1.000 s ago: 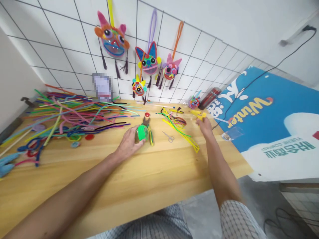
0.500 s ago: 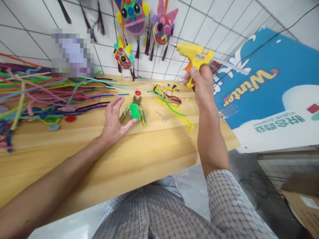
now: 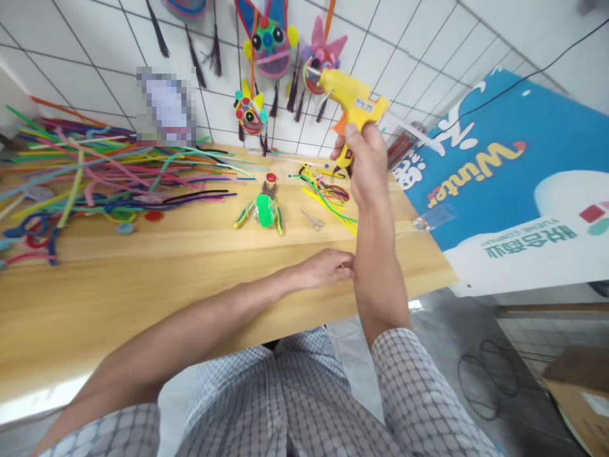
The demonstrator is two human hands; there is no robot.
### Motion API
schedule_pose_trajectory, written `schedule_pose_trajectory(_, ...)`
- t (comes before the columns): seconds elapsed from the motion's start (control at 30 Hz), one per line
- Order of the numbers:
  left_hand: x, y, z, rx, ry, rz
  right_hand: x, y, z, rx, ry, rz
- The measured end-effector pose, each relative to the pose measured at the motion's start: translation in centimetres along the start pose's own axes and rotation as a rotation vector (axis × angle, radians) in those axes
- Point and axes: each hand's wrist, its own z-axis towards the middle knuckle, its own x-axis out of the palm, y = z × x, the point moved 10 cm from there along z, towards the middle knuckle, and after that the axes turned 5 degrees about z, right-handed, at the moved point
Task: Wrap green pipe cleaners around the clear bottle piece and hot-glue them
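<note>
A yellow glue gun [image 3: 354, 101] is raised in my right hand [image 3: 366, 155], its nozzle pointing left in front of the hanging ornaments. My left hand [image 3: 328, 268] is curled low over the table beside my right forearm; whether its fingers hold anything is hidden. On the table, a clear round piece with a green patch [image 3: 265, 211] rests on the open pliers [image 3: 269, 189]. Small scissors [image 3: 314, 220] lie to the right of them, and a red button [image 3: 271, 178] sits just behind the pliers.
Colourful pipe cleaners [image 3: 118, 165] cover the table's back left. Yellow and green strips [image 3: 328, 197] lie near the scissors. Mask-like ornaments [image 3: 271, 44] hang on the tiled wall. A blue Winter board [image 3: 514, 165] stands at the right, with a small plastic bag [image 3: 435, 218] near it.
My left hand has left the green-patched piece and moved right, its fingers now curled by my right forearm. The glue gun has shifted slightly left in my right hand. The view has shifted a little.
</note>
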Motion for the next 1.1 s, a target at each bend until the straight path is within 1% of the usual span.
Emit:
schedule_pose_trajectory(0.13, -0.5, 0.0, -0.7, -0.028, -0.020, 0.033, 0.7, -0.7, -0.5, -0.002, 0.001, 0.052)
schedule_pose_trajectory(0.23, -1.2, 0.3, -1.4, -0.060, -0.032, 0.021, 1.1, -1.0, -0.5, -0.007, 0.029, 0.022)
schedule_pose_trajectory(0.27, -1.7, 0.6, -1.7, -0.071, -0.047, 0.013, 1.1, -1.1, -0.5, -0.006, 0.036, 0.012)
schedule_pose_trajectory(0.33, -3.3, 1.3, -2.4, -0.114, -0.111, -0.015, 0.7, -1.1, -0.5, -0.006, 0.031, 0.011)
schedule_pose_trajectory(0.43, -7.2, 3.0, -4.4, -0.232, -0.262, -0.115, -0.5, -1.3, -0.8, -0.005, 0.014, 0.036)
schedule_pose_trajectory(0.53, -12.3, 3.6, -7.7, -0.274, -0.426, -0.137, -1.8, -1.8, -1.3, -0.004, -0.002, 0.045)
schedule_pose_trajectory(0.6, -16.2, 3.5, -10.3, -0.285, -0.544, -0.094, -2.6, -2.3, -1.9, 0.003, -0.015, 0.040)
schedule_pose_trajectory(0.67, -20.2, 3.7, -13.3, -0.325, -0.683, -0.011, -3.1, -3.0, -2.6, 0.025, -0.017, 0.026)
schedule_pose_trajectory(0.73, -24.0, 4.1, -16.7, -0.353, -0.861, 0.051, -3.3, -3.9, -3.6, 0.061, -0.010, -0.002)
schedule_pose_trajectory(0.8, -26.9, 5.1, -19.7, -0.386, -1.003, 0.058, -3.1, -4.8, -4.5, 0.098, 0.008, -0.041)
schedule_pose_trajectory(0.83, -28.1, 5.6, -21.1, -0.410, -1.072, 0.073, -2.9, -5.3, -5.0, 0.116, 0.021, -0.061)
schedule_pose_trajectory(0.9, -29.7, 6.4, -23.0, -0.437, -1.148, 0.131, -2.2, -6.3, -5.8, 0.150, 0.047, -0.089)
schedule_pose_trajectory(0.93, -30.3, 6.6, -23.5, -0.441, -1.169, 0.168, -1.8, -6.8, -6.2, 0.168, 0.061, -0.094)
schedule_pose_trajectory(1.0, -31.2, 6.9, -23.9, -0.439, -1.177, 0.232, -0.9, -7.9, -6.9, 0.193, 0.092, -0.099)
schedule_pose_trajectory(1.1, -32.6, 7.0, -23.4, -0.420, -1.161, 0.337, 0.3, -9.2, -7.9, 0.204, 0.149, -0.133)
